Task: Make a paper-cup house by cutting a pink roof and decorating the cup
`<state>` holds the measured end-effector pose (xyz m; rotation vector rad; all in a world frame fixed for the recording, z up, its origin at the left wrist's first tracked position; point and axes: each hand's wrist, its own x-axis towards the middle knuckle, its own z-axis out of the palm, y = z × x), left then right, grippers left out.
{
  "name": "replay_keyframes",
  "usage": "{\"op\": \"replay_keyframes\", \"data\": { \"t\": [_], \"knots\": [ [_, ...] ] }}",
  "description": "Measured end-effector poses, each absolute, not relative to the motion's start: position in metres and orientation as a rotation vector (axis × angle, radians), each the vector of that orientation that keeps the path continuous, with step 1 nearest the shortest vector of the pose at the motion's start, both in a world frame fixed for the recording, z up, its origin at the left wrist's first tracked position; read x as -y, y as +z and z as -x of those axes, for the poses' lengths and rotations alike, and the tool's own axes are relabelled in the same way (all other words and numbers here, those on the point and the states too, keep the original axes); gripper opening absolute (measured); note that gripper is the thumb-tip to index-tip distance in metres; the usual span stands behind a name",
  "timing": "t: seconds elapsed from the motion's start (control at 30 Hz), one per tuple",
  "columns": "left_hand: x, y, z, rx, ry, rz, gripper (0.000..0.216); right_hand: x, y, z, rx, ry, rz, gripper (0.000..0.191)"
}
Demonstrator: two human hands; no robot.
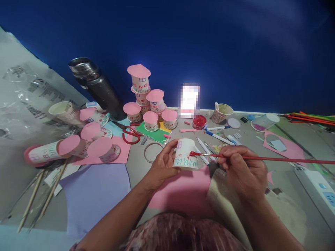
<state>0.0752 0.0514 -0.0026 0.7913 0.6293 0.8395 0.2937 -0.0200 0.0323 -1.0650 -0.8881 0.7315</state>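
My left hand [164, 160] is closed around a white paper cup [185, 150], held upside down above a pink sheet [183, 191]. The cup carries a drawn purple window, red dabs and green grass strokes along its lower edge. Between the fingers of my right hand [243, 170] is a thin red paintbrush [274, 159]. Its red tip meets the cup's right side. Behind the cup stands an open pot of red paint [199, 122]. Several pens, among them a blue-and-white marker [220, 138], lie between the pot and my right hand.
Decorated cups with pink cone roofs [139, 71] stand stacked at the back; others lie at left. Nearby are red-handled scissors [131, 136], a tape ring [153, 152], a black flask [102, 90], a patterned cup [222, 113] and a power strip [318, 191]. A blue wall closes the back.
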Motion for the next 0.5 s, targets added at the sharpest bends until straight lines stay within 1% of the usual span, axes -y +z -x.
{"op": "replay_keyframes", "data": {
  "t": [0.5],
  "knots": [
    [-0.0508, -0.0046, -0.0756, -0.606, 0.843, -0.770, 0.093, 0.0235, 0.0336, -0.2945, 0.944, 0.714, 1.061, 0.018]
  ]
}}
